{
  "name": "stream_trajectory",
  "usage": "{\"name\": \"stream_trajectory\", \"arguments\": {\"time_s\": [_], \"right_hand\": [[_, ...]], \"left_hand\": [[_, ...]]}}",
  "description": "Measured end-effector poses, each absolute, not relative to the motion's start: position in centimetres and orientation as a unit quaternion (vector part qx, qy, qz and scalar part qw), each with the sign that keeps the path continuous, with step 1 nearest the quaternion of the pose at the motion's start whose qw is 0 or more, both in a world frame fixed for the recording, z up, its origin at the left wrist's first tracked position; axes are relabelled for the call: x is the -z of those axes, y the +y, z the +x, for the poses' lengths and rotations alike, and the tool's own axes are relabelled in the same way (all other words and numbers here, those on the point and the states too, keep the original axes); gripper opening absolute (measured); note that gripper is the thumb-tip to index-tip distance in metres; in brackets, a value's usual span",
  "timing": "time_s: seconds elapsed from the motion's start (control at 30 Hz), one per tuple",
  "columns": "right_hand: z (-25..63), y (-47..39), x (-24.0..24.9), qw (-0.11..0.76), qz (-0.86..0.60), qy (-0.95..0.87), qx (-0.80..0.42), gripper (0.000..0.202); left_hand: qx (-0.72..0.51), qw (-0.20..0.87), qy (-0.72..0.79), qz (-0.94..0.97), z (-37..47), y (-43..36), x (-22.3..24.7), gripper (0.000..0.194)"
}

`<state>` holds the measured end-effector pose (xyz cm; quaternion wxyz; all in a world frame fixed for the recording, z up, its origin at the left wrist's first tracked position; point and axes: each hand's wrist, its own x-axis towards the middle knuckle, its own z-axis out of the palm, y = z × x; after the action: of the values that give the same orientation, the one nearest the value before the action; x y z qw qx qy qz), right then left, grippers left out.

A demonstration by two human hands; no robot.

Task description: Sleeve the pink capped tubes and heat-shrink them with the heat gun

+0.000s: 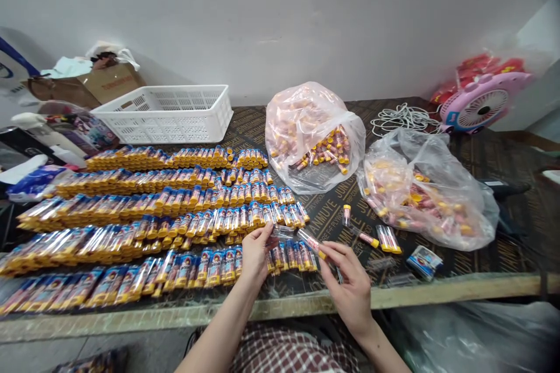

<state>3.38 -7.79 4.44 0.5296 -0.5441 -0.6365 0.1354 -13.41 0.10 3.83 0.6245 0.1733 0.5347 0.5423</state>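
Clear plastic is being worked between both hands near the front edge of the bench (437, 288): the left hand (255, 253) is pinching the mouth of a thin transparent sleeve (282, 232), while the right hand (350, 280) is gripping a small yellow-capped tube (312, 243) by its lower end and aiming it at that opening. The tube's tip is lying just at the sleeve, and whether it is already inside is hard to tell. This looks like the bagging step, one tube being slipped into its wrapper. Finishing it seems to call for the left fingers holding the mouth open while the right hand is pushing the tube straight along its length. Rows of sleeved tubes (144, 227) are lying across the left half of the bench, the front row ending right beside the hands. Loose tubes (387, 239) are resting just right of the hands, and two open plastic bags (315, 134) of more tubes are sitting toward the back and right. A white basket (168, 113) is standing at the back left.
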Motion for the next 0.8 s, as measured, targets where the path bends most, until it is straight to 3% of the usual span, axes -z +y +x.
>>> {"name": "stream_trajectory", "arguments": {"time_s": [0.4,0.63,0.8], "right_hand": [[2.9,-7.7,-3.5,0.476,-0.51,-0.667,-0.263,0.033],[3.7,-7.1,-3.7,0.438,-0.49,-0.717,-0.234,0.078],[4.3,-6.9,-3.8,0.427,-0.433,-0.733,-0.304,0.087]], "left_hand": [[-0.497,0.703,0.459,0.219,-12.1,-1.6,-4.6,0.041],[-0.388,0.759,0.43,0.296,-11.6,-2.4,-5.5,0.04],[-0.35,0.763,0.44,0.319,-11.1,-3.0,-5.9,0.037]]}}
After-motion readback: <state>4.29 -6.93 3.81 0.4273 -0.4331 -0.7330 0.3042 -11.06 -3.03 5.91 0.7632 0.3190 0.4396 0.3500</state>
